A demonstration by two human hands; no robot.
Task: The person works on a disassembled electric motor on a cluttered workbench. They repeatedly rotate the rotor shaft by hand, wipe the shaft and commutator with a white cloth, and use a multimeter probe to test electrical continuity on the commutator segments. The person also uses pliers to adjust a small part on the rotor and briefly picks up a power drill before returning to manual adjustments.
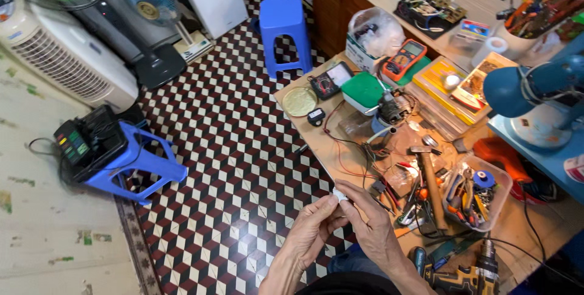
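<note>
1. Both hands are raised together in front of the body, at the near edge of the tabletop, over the checkered floor
2. The left hand and right hand meet at a small white part; the fingers of both hands are closed on it, pinching it from either side
3. The white part is held in the air, clear of the tabletop surface; its exact kind is too small to tell
4. Progress, as a judgement: the part is picked up and in hand, and the work on it appears to be underway, not finished; nothing shows it fitted to anything
5. The motor with loose red and black wires sits on the tabletop, untouched and apart from the hands
6. The hammer, the tray of tools and the drill all lie unused near the right hand
7. The orange meter rests further back, with no lead in either hand
</note>
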